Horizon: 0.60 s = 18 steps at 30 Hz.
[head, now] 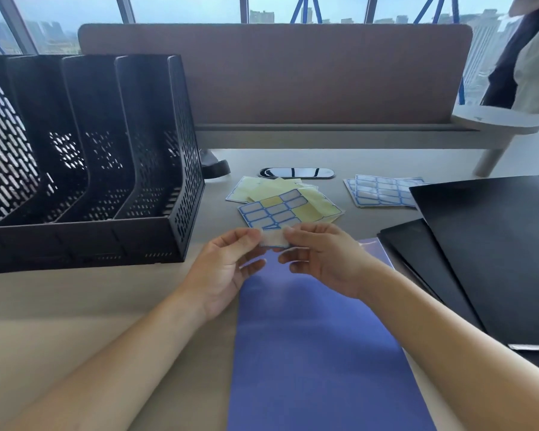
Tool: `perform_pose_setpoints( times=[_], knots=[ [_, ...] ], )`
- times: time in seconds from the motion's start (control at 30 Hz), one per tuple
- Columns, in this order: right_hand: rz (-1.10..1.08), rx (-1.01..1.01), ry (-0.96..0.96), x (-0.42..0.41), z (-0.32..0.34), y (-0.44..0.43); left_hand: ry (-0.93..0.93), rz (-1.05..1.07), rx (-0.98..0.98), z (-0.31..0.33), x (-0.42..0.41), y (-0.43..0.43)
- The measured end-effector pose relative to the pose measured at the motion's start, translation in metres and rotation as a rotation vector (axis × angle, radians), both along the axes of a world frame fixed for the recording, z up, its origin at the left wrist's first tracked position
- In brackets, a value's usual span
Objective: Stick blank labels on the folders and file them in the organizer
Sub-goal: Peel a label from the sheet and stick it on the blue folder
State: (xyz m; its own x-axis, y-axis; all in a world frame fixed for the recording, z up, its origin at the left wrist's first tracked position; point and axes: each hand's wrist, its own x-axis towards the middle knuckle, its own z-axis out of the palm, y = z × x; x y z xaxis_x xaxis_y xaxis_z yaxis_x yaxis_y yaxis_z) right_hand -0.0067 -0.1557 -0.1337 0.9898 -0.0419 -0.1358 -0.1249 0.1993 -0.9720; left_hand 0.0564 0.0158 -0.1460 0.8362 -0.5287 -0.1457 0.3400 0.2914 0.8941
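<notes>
Hands meet above the far end of a blue folder [308,353]. The left hand [227,269] and the right hand [321,259] each pinch one end of a small pale label [274,240] between thumb and forefinger, with the other fingers loosely curled beneath. The label is held with its long axis running left to right, stretched between the two pinches. The folder lies flat on the desk [75,321] with its long axis running near to far. Its near end is cut off by the bottom of the view and its far end sits under the hands.

Just beyond the hands lies a loose pile of part-used label sheets [280,206], some still carrying blue-bordered labels, others showing bare yellowish backing. Further right, a small stack of full sheets [383,191] rests apart from the pile. Black folders [495,259] overlap one another on the right side of the desk, just beside the blue one. A black perforated organizer [91,166] stands at the left, its upright compartments side by side.

The desk top is pale beige, with a dark oval cable cover [296,172] set into it beyond the sheets. A brown divider panel [293,73] runs along the far edge, and behind it tall windows show a hazy city skyline. At the far right a person [532,63] stands, only partly in view.
</notes>
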Motion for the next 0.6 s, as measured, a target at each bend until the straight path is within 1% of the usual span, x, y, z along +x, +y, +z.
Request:
perform_pose_setpoints(
  times=[0.17,0.27,0.37,0.47,0.53,0.6],
  knots=[
    [-0.085,-0.15,-0.04,0.0016,-0.0045,0.0031,-0.052,0.011,0.026,-0.0038,0.0037,0.0039],
    [-0.094,-0.155,-0.031,0.001,-0.004,0.0043,-0.041,-0.004,0.019,-0.0039,0.0034,0.0036],
    [-0.155,-0.17,-0.055,0.0002,-0.0035,0.0065,-0.031,-0.042,0.035,-0.0036,0.0017,0.003],
    [-0.233,-0.202,-0.067,0.0001,-0.0036,0.0075,-0.088,-0.089,0.062,-0.0034,0.0014,0.0045],
    [-0.202,-0.193,-0.05,-0.0011,-0.0013,0.0062,-0.125,-0.072,0.065,-0.0039,0.0016,0.0051],
    [-0.126,-0.124,-0.034,-0.0037,0.0014,0.0051,-0.132,-0.009,0.059,-0.0052,0.0023,0.0052]
  ],
)
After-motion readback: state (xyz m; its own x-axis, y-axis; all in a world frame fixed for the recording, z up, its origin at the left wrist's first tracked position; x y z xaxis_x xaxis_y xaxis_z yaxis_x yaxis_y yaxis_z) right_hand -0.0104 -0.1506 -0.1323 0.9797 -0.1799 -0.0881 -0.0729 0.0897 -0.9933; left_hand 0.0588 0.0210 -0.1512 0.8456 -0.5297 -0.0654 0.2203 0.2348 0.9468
